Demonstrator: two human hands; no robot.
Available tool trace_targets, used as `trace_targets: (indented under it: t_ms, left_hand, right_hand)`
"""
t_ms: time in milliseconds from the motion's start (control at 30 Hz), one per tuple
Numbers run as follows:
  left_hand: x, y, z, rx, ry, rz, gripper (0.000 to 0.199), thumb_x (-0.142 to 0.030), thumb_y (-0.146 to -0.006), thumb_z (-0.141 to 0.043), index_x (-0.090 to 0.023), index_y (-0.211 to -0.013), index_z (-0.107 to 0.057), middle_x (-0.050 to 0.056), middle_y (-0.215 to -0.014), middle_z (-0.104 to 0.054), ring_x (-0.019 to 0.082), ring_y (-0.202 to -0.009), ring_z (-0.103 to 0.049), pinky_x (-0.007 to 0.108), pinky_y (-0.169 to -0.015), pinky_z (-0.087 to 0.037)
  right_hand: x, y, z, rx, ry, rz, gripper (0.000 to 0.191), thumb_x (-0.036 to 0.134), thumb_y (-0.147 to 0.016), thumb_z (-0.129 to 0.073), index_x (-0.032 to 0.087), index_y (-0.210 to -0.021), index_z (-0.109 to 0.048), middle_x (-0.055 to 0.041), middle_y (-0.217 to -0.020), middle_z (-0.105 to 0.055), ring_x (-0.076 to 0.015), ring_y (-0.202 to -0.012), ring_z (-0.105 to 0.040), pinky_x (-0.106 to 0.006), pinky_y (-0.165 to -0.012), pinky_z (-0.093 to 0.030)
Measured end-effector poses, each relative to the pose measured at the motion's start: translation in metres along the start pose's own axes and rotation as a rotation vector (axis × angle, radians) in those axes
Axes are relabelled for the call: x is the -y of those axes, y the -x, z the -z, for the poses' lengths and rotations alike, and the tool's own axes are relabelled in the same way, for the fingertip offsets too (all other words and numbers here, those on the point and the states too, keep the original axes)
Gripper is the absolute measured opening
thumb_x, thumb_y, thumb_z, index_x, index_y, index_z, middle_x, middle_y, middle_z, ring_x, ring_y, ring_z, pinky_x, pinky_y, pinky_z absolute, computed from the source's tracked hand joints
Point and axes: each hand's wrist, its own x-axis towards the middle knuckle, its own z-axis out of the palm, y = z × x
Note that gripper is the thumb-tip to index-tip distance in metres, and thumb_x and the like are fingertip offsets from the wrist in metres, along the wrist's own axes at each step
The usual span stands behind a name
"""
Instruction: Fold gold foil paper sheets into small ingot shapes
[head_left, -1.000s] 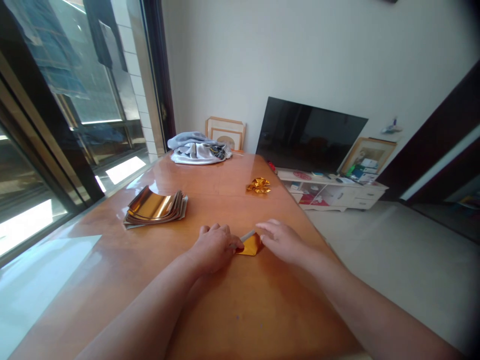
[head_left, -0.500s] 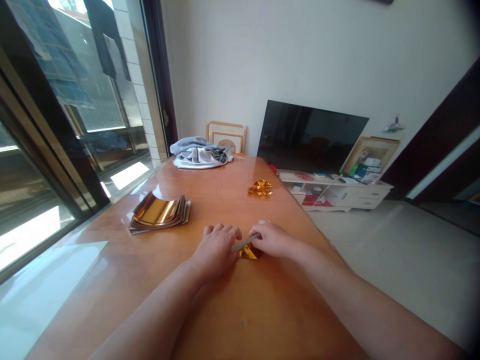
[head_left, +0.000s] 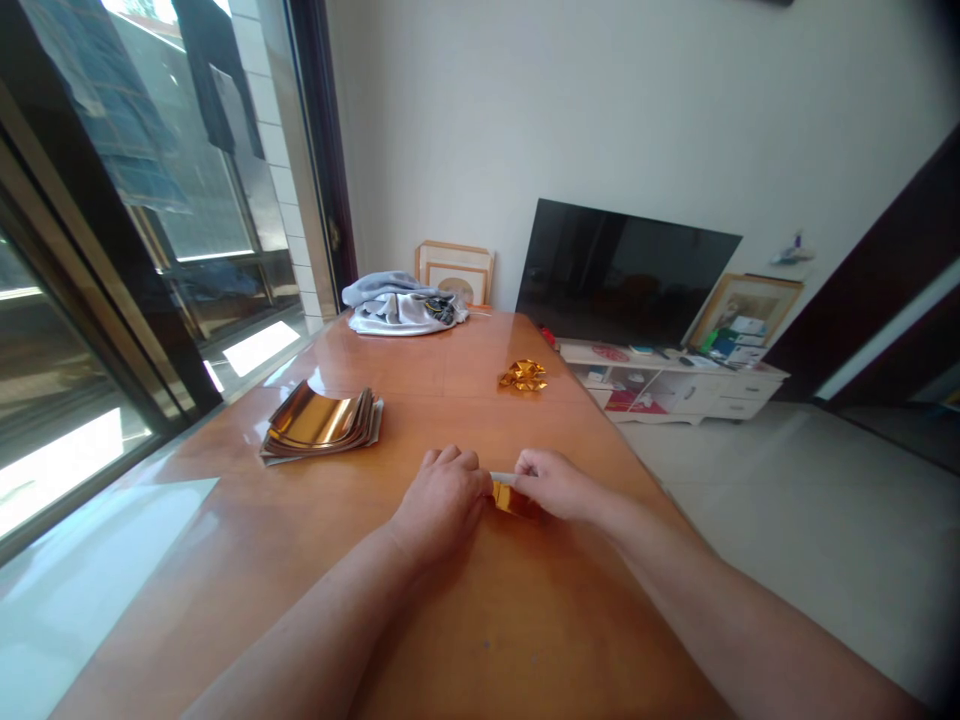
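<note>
Between my two hands, low over the wooden table (head_left: 465,610), is a folded piece of gold foil paper (head_left: 514,502) with a pale grey back edge showing on top. My left hand (head_left: 446,495) is closed on its left end, fingertips curled and partly hidden. My right hand (head_left: 551,480) pinches the right end between thumb and bent fingers. To the left lies a stack of gold foil sheets (head_left: 319,420), curling up at the sides. Farther off, near the right table edge, sit folded gold foil pieces (head_left: 523,376).
A bundle of grey cloth (head_left: 405,303) lies at the table's far end. A pale sheet (head_left: 112,590) covers the near left corner. Beyond the right edge are a white TV cabinet (head_left: 675,385) and a dark television (head_left: 626,275). Glass doors (head_left: 202,220) stand at left.
The foil paper has turned between my hands: its grey edge was slanted and is now nearly level, and more gold front shows. My right hand has shifted slightly right.
</note>
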Motion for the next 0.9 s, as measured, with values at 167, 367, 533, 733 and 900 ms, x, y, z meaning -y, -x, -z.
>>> trace_targets:
  t_ms: [167, 367, 533, 733, 900]
  left_hand:
    - [-0.001, -0.001, -0.01, -0.002, 0.067, -0.061, 0.02, -0.018, -0.091, -0.049, -0.023, -0.091, -0.068, 0.007, -0.096, -0.062, 0.023, -0.092, -0.053, 0.035, -0.082, -0.041]
    - [-0.006, -0.003, -0.014, -0.029, 0.015, -0.079, 0.012, -0.018, -0.086, -0.054, -0.022, -0.093, -0.064, 0.007, -0.097, -0.062, 0.023, -0.089, -0.055, 0.035, -0.081, -0.042]
    - [-0.006, -0.003, -0.012, 0.012, -0.043, -0.106, 0.011, -0.016, -0.086, -0.053, -0.021, -0.087, -0.063, 0.006, -0.093, -0.062, 0.022, -0.085, -0.057, 0.035, -0.077, -0.043]
    - [-0.005, 0.0, -0.014, 0.021, -0.089, -0.123, 0.011, -0.019, -0.088, -0.053, -0.021, -0.089, -0.064, 0.007, -0.093, -0.065, 0.023, -0.085, -0.059, 0.037, -0.079, -0.043]
    - [-0.011, 0.005, -0.009, 0.012, -0.114, -0.131, 0.012, -0.027, -0.088, -0.056, -0.02, -0.089, -0.066, 0.007, -0.092, -0.065, 0.025, -0.088, -0.06, 0.04, -0.082, -0.041]
  right_hand:
    - [-0.005, 0.005, -0.004, -0.054, 0.012, -0.013, 0.01, 0.027, -0.082, -0.061, 0.019, -0.076, -0.061, 0.0, -0.07, -0.069, -0.0128, -0.06, -0.058, -0.021, -0.055, -0.039]
    - [-0.006, 0.008, -0.008, -0.127, 0.031, 0.026, 0.017, 0.029, -0.086, -0.055, 0.019, -0.072, -0.058, -0.0011, -0.074, -0.067, -0.0136, -0.065, -0.058, -0.023, -0.059, -0.04]
    - [-0.007, 0.023, -0.004, -0.305, 0.054, 0.168, 0.014, 0.031, -0.091, -0.053, 0.021, -0.084, -0.06, -0.0003, -0.081, -0.066, -0.0152, -0.073, -0.058, -0.026, -0.065, -0.042]
    - [0.004, 0.061, 0.008, -0.176, 0.26, 0.535, 0.01, 0.027, -0.086, -0.063, 0.022, -0.094, -0.065, -0.0035, -0.096, -0.065, -0.0203, -0.095, -0.055, -0.034, -0.087, -0.043]
    - [0.001, 0.071, 0.006, -0.039, 0.337, 0.52, 0.027, 0.04, -0.08, -0.074, 0.024, -0.1, -0.068, -0.004, -0.099, -0.064, -0.0233, -0.098, -0.053, -0.036, -0.086, -0.044]
